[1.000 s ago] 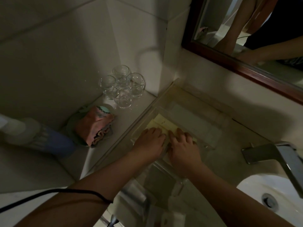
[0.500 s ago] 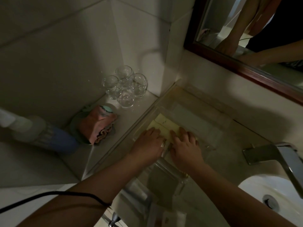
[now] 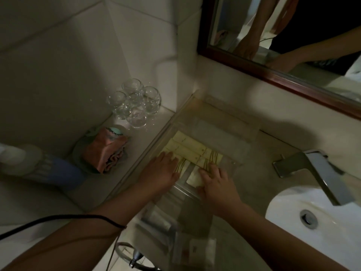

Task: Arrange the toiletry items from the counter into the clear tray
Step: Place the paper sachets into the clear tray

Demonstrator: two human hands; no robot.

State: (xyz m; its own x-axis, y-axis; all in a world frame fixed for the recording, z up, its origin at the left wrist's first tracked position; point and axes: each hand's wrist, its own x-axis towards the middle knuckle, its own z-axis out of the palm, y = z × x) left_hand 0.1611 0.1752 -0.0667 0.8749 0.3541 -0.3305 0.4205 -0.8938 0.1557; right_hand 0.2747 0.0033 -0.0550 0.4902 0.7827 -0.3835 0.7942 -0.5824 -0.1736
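I see both hands, left hand [image 3: 163,170] and right hand [image 3: 215,182], flat, fingers spread, pressing pale yellow packets [image 3: 190,148] in the clear tray [image 3: 237,126]; round glasses [image 3: 134,103] cluster nearby.

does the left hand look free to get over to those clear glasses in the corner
Probably yes. The left hand lies flat on the yellow packets in the clear tray, gripping nothing, and the counter between it and the glasses looks bare.

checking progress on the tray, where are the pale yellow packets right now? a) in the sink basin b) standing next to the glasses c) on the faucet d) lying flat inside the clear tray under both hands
d, the pale yellow packets lie side by side inside the clear tray, with the left hand and right hand resting on them.
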